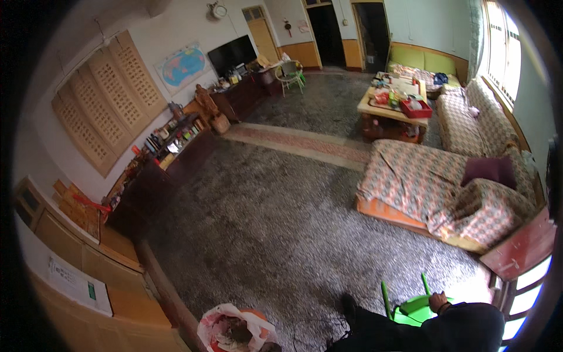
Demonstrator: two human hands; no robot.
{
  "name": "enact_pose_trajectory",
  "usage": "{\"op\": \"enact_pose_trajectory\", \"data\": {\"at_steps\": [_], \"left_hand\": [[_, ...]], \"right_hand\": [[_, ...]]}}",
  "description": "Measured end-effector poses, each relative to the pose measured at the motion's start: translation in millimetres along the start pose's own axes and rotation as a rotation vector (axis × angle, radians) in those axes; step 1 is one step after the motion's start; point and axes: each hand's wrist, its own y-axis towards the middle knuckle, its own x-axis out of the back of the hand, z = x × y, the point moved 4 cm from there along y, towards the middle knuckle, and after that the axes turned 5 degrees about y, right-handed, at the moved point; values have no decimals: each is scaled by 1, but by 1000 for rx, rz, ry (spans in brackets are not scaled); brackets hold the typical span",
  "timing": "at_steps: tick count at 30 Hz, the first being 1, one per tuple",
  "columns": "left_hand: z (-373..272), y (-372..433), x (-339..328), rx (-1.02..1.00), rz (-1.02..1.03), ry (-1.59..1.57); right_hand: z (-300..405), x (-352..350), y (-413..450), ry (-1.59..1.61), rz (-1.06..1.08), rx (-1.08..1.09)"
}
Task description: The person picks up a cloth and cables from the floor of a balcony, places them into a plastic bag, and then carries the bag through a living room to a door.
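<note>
At the lower right, my right hand (437,302) is closed on the edge of a bright green plastic stool (413,310). Two of its green legs point away from me, and my dark sleeve and clothing hide part of it. A dark shoe (348,303) shows on the speckled floor left of the stool. My left hand is out of view. Near the bottom edge stands a bin (259,315) lined with a whitish plastic bag, with rubbish inside.
A sofa with a patterned cover (404,176) stands at the right, beyond a dark red panel (521,246). Farther off is a low table (363,105) bearing a red tray. Dark cabinets (145,198) line the left wall; a light chair (288,79) stands near the television (232,55).
</note>
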Motion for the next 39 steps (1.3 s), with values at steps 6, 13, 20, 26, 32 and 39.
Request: {"op": "enact_pose_trajectory", "data": {"at_steps": [6, 13, 20, 26, 32, 39], "left_hand": [[-83, 69, -55, -22, -18, -99], [-153, 186, -71, -32, 100, -193], [-267, 316, -178, -17, -39, -132], [-413, 386, -325, 3, 81, -48], [-520, 447, -456, -27, 67, -10], [-581, 607, -502, 42, 193, -17]], "right_hand": [[51, 42, 95, -63, 62, 11], [116, 116, 171, -57, 32, -34], [183, 202, 243, 0, -99, -186], [249, 272, 302, 85, -188, -300], [289, 327, 402, 188, -30, -275], [314, 392, 553, 254, 95, -285]]}}
